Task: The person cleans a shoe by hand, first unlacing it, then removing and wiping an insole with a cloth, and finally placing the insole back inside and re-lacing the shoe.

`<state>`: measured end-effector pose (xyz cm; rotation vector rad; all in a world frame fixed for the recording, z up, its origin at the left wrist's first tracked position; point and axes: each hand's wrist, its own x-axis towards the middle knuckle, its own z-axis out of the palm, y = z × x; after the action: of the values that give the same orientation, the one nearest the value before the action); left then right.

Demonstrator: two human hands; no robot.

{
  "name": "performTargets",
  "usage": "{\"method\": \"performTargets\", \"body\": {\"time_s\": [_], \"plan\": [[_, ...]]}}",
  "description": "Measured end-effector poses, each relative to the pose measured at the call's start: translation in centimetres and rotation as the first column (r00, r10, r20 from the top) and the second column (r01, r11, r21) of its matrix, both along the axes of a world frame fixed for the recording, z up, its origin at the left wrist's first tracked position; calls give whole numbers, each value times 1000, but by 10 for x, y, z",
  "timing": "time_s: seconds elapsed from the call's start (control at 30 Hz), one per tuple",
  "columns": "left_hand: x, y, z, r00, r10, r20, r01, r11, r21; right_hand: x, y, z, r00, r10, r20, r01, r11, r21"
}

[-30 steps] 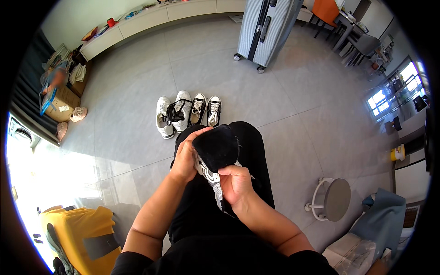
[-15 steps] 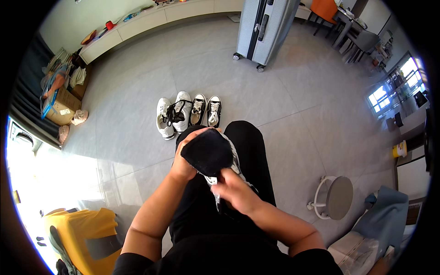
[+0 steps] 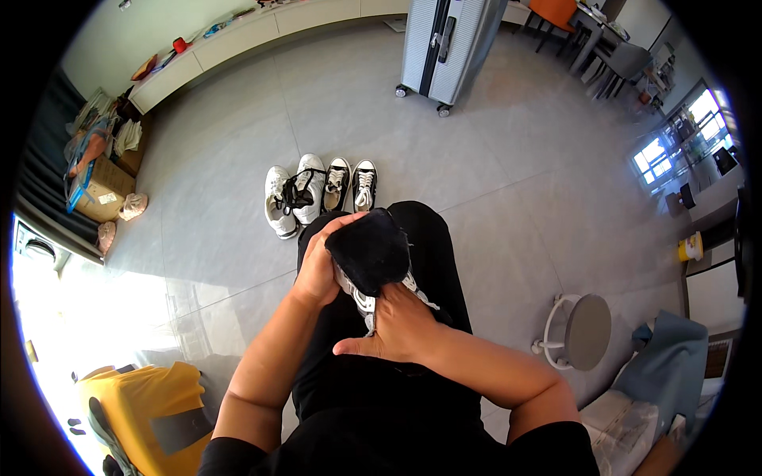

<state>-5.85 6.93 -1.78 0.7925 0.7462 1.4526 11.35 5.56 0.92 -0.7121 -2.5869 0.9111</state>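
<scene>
Over my lap I hold a black-and-white sneaker (image 3: pixel 369 254), its broad black flap, which looks like the tongue, facing up. My left hand (image 3: pixel 319 266) is wrapped round the left side of the shoe. Below the flap, my right hand (image 3: pixel 405 321) reaches its fingers into the shoe, and the fingertips are hidden. Its thumb sticks out to the left, apart from the shoe. White trim and laces show around both hands. On the floor beyond my knees stand a pair of white sneakers (image 3: pixel 309 178) with black laces and a pair of black-and-white sneakers (image 3: pixel 364 186).
A silver suitcase (image 3: pixel 464 59) stands on wheels ahead. To the right is a round grey-topped stool (image 3: pixel 587 333), with a blue-grey cloth (image 3: pixel 671 357) behind it. A yellow cloth (image 3: pixel 151 404) drapes at lower left. A cardboard box (image 3: pixel 105 190) sits by the left wall.
My right hand has slid further under the flap, and its thumb has spread out to the left. The flap has tipped slightly up and right; my left hand keeps its hold.
</scene>
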Motion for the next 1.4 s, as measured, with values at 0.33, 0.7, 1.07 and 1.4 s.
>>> {"method": "performTargets", "body": {"time_s": [0.33, 0.7, 1.07, 1.4], "plan": [[6, -1, 16, 998, 47, -47, -49, 998, -41, -7, 9, -4, 996, -6, -88, -2, 996, -86], [6, -1, 7, 995, 22, -96, -16, 998, 60, 10, -9, -4, 992, -106, -63, 104, 994, -29], [7, -2, 29, 998, 27, -49, -28, 999, -20, -5, 12, -17, 977, 120, -178, -132, 990, -53], [6, -7, 29, 990, 143, 0, -139, 964, -229, -3, 31, -9, 932, 362, 24, -343, 902, -262]]}}
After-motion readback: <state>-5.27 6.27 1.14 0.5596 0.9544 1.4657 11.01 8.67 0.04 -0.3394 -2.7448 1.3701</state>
